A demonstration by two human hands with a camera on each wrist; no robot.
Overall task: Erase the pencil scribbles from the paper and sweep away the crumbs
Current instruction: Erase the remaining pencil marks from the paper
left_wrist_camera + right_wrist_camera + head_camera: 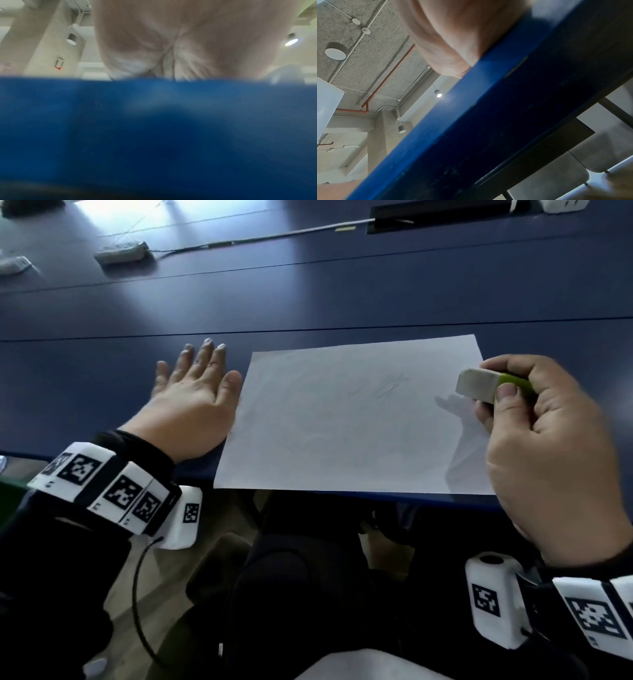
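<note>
A white sheet of paper (342, 422) lies on the dark blue table (308, 296) near its front edge. Faint pencil scribbles (387, 386) show right of the sheet's middle. My right hand (548, 446) grips a white eraser with a green sleeve (483, 386), held just above the paper's right edge, white end pointing left. My left hand (195, 398) lies flat on the table with fingers spread, its thumb side touching the paper's left edge. In the left wrist view only the heel of the palm (171, 47) shows above the blue table edge (154, 121). No crumbs are discernible.
A grey power strip (121, 253) with a cable sits at the back left, and a cable slot (442, 215) is at the back right. The table's front edge (342, 494) runs just below the paper. My dark-clothed lap lies under it.
</note>
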